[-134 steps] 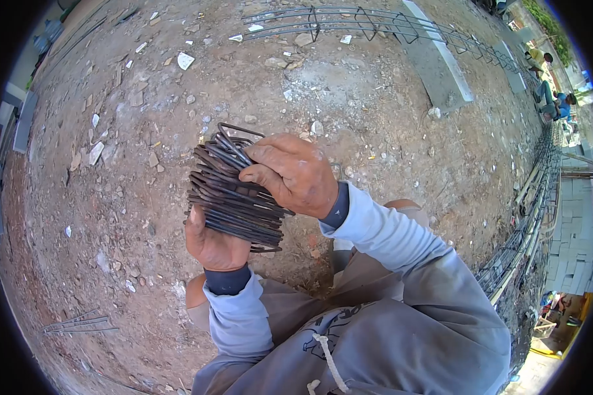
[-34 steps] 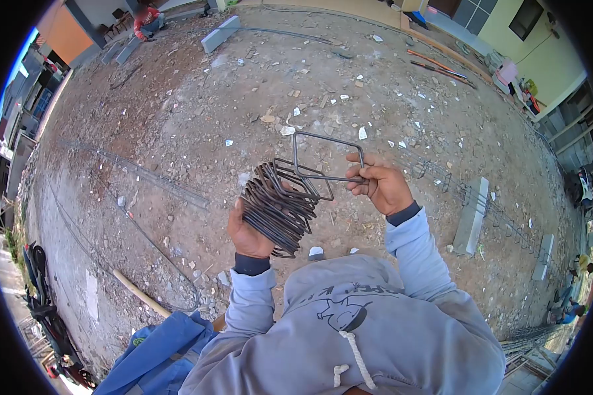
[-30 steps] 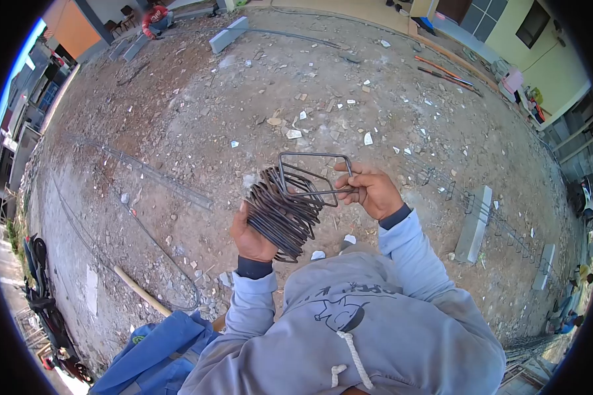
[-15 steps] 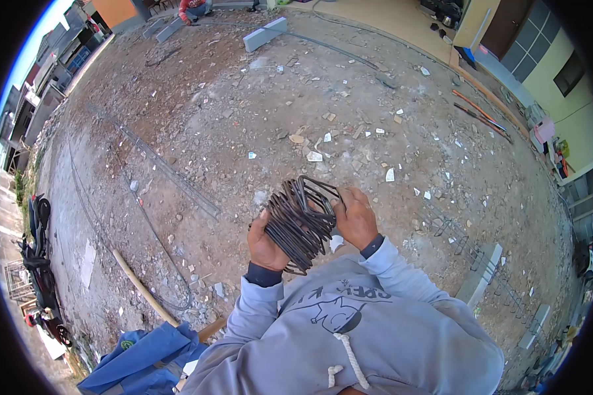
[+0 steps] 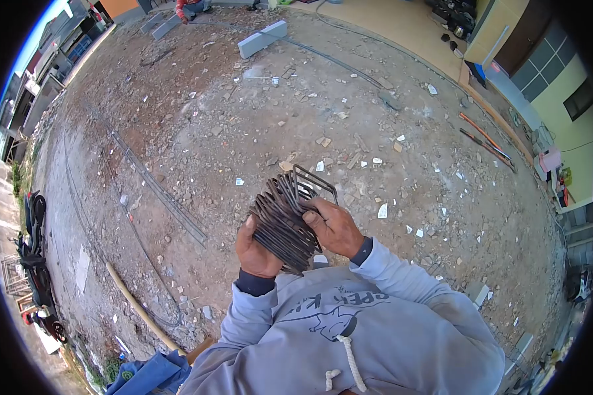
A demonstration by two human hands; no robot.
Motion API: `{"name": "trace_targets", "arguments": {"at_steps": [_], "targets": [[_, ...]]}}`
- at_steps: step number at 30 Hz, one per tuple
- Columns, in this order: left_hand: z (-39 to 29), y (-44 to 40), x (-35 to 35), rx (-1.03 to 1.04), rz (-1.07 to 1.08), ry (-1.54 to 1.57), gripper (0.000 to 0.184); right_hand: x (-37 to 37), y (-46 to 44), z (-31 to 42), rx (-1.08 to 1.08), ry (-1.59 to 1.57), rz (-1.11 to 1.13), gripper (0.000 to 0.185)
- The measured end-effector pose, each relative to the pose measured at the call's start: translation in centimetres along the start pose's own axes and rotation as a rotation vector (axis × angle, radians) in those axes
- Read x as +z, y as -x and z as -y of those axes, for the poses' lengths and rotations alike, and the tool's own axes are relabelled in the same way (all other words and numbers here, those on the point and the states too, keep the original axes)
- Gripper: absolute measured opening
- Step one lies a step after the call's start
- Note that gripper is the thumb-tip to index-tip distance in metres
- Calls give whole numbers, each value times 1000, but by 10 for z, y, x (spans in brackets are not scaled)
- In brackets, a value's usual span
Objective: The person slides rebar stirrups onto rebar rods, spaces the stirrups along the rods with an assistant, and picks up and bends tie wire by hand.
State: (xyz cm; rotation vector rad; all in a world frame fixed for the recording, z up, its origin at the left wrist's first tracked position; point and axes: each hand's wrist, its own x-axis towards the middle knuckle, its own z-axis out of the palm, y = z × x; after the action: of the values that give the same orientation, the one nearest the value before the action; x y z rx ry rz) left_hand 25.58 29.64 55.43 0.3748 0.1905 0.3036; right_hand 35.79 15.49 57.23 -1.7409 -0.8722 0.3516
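Observation:
A thick bundle of bent steel rebar stirrups (image 5: 284, 227) is held up in front of my chest. My left hand (image 5: 258, 251) wraps round its lower left side, thumb up along the edge. At the right side, my right hand (image 5: 335, 227) is closed on the bundle with the thumb over the front. One or two rectangular loops stick out at the top right, above my right hand. The palms and the fingers behind the bundle are hidden.
Rubble ground spreads ahead, with long steel bars (image 5: 155, 184) at left and a wooden pole (image 5: 135, 299) nearer. A pale block (image 5: 262, 39) stands far ahead. Orange-handled tools (image 5: 486, 137) lie at right. Blue cloth (image 5: 148, 375) is at lower left. A crouching person (image 5: 194, 9) is far off.
My right hand has moved lower and further onto the front of the bundle. The bundle has shifted slightly left, with a loop standing out more at the top. My view has turned slightly.

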Motion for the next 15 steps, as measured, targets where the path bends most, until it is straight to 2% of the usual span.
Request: {"name": "trace_targets", "arguments": {"at_steps": [3,5,7,10,12,14,15], "targets": [[-8,-36,19,12,64,-62,62,-10,-41,-19,-154,0,-72,49],[-15,-71,17,26,168,-110,67,-16,-72,-29,-162,20,-104,49],[-21,-112,18,-22,148,-104,68,-15,-108,-48,-168,65,-106,47],[-40,-180,6,-18,113,-114,69,-16,-180,-69,-171,-87,-167,45],[-55,-239,9,-41,134,-120,69,-34,-237,-75,-107,-121,-149,50],[-74,-275,7,-93,86,-98,69,-46,-278,-79,44,-217,-40,54],[-86,-297,9,-92,101,-110,69,-51,-301,-87,55,-247,-10,58]]}}
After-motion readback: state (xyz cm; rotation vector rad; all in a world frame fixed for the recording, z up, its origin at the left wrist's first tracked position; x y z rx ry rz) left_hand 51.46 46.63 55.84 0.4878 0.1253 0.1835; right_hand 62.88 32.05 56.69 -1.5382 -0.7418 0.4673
